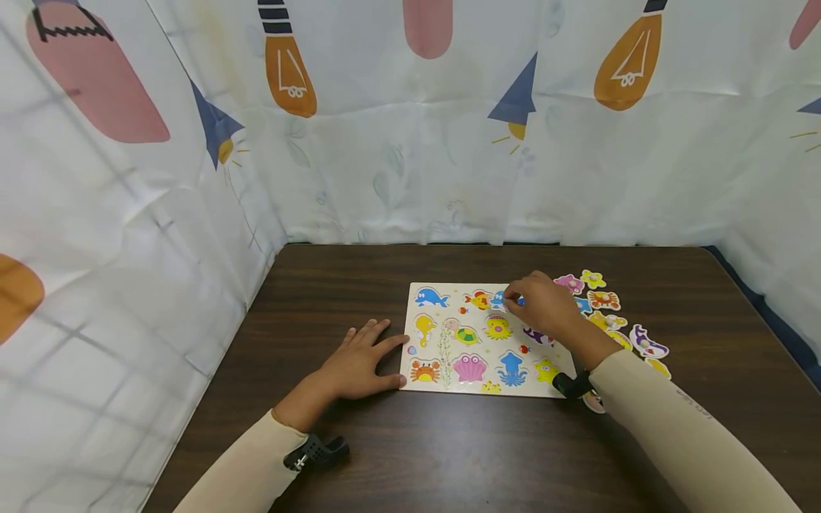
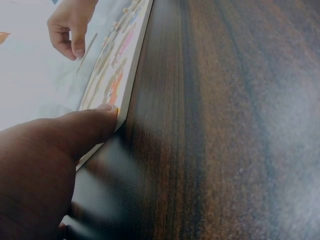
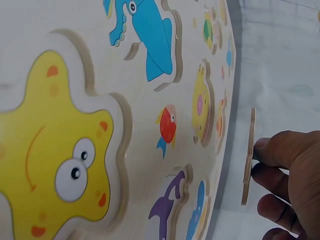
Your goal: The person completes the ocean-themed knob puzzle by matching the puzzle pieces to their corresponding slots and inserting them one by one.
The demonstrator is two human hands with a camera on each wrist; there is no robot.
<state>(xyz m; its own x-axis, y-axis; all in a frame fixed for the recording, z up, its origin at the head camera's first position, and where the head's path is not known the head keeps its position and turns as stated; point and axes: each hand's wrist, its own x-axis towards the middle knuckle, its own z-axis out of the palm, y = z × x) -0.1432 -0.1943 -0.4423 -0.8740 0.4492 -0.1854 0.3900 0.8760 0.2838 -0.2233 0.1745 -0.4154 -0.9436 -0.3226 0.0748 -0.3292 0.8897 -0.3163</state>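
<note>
A pale wooden puzzle board (image 1: 442, 335) with sea-animal pictures and cut-out hollows lies on the table. My right hand (image 1: 545, 303) is raised over its upper right part. Thumb and fingers pinch a thin wooden puzzle piece (image 3: 249, 155), which stands edge-on in the right wrist view, clear of the board; its face looks blue in the head view. My left hand (image 1: 362, 360) lies spread at the board's left side, with the thumb (image 2: 95, 122) against the near left corner. A yellow starfish picture (image 3: 75, 140) fills the foreground of the right wrist view.
Several loose puzzle pieces lie right of the board, among them a red crab piece (image 1: 603, 300), a yellow flower-shaped piece (image 1: 592, 278) and a purple piece (image 1: 648, 342). Patterned white curtains (image 1: 410, 157) hang behind and beside the dark wooden table (image 1: 449, 456).
</note>
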